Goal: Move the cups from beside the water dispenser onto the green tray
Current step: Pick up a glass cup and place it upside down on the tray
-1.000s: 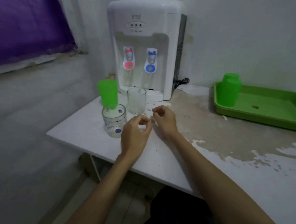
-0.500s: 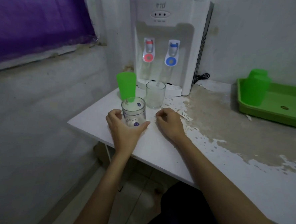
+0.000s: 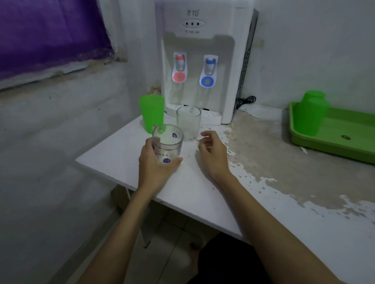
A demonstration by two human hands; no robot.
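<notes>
Peeling white paint and bare patches mark the tabletop (image 3: 268, 168) I work over. My left hand's (image 3: 156, 168) fingers (image 3: 148, 142) wrap round the clear printed glass (image 3: 167, 144) near the table's left front corner; whether it is lifted I cannot tell. My right hand (image 3: 212, 154) hovers loosely curled, holding nothing, just short of the plain frosted glass (image 3: 187, 123). Behind stands the green plastic cup (image 3: 151, 113), beside the white water dispenser (image 3: 200, 55). The green tray (image 3: 357, 143) lies well apart at the right edge. Smooth glass could slip, or swing into its neighbours.
</notes>
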